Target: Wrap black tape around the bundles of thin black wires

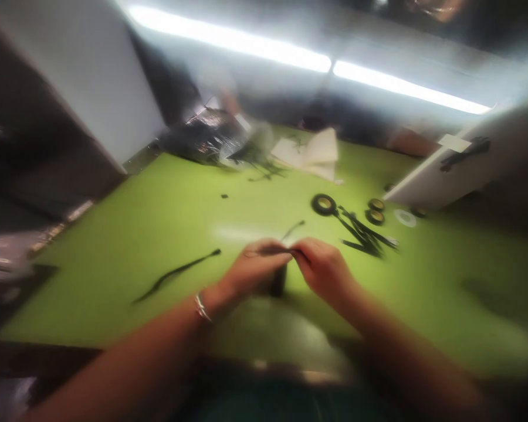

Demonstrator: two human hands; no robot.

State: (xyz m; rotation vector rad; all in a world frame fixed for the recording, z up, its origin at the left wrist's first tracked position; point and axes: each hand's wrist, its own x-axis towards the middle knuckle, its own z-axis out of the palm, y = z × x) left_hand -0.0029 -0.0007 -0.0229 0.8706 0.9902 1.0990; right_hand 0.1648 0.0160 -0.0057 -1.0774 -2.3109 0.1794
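Observation:
Both my hands meet at the middle of the green table (180, 205), pinched round a thin black cable (275, 250). My left hand (257, 264) is closed on one part of it, and my right hand (321, 264) is closed close beside, fingertips nearly touching. A thin end with a small dark tip (300, 224) pokes out beyond the fingers. Below the hands hangs a dark, flat piece (279, 281); blur hides whether it belongs to the cable. Left of my hands, another black cable (178, 271) with a thicker end lies on the table.
Right of centre lie a large black tape roll (324, 204), smaller rolls (375, 215), a bundle of black strips (365, 234) and a white ring (405, 218). Farther back are a shiny dark plastic bag (202, 138) and open white paper (308, 153). White panels (457, 164) flank the table.

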